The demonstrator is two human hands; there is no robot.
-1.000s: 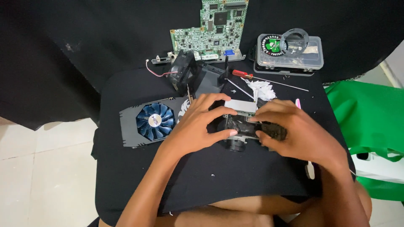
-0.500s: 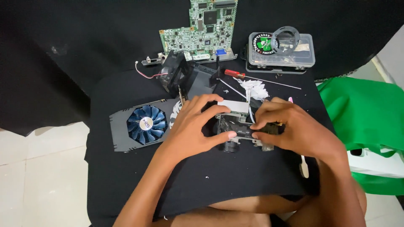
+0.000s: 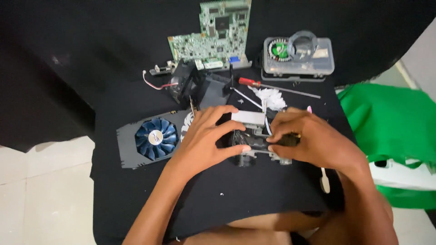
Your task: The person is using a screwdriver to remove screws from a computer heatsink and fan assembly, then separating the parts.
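My left hand and my right hand both grip a small black and grey device part with a metal block on top, held just above the black cloth in the middle of the view. My fingers cover most of it, so its shape is partly hidden. Left of my left hand lies a grey graphics card cover with a blue fan.
A green circuit board leans at the back. A clear plastic case with small parts stands at the back right. A red-handled screwdriver, a white crumpled tissue and black parts lie between. Green fabric is at the right.
The camera view has shifted slightly. My hands stay on the device part, with my fingers moving a little around it.
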